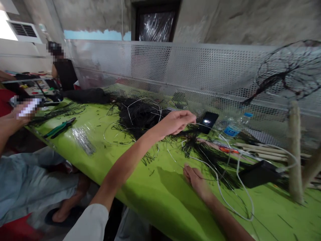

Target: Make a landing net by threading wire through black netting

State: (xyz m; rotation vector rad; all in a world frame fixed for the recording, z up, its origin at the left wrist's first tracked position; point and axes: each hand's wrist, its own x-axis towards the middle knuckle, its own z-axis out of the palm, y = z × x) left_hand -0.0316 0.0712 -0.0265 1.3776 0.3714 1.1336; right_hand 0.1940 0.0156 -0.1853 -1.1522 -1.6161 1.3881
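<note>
My left hand (179,122) reaches over the middle of the table with its fingers pinched together; what they hold, if anything, is too small to make out. Just beyond its fingertips runs a white cable (220,134). Closer to me, my right hand (197,179) is closed low over the green tabletop, and a thin wire (181,165) shows at its fingertips. Behind my left forearm lies a tangled heap of black strands (136,115). A tied bunch of black strands (210,157) spreads out to the right of both hands.
Green-handled pliers (59,128) and a bundle of clear thin strips (84,140) lie at left. A phone (208,123), water bottle (237,126), black box (259,173) and wooden post (295,152) stand at right. A perforated metal screen (213,77) backs the table. Someone sits left, holding a phone.
</note>
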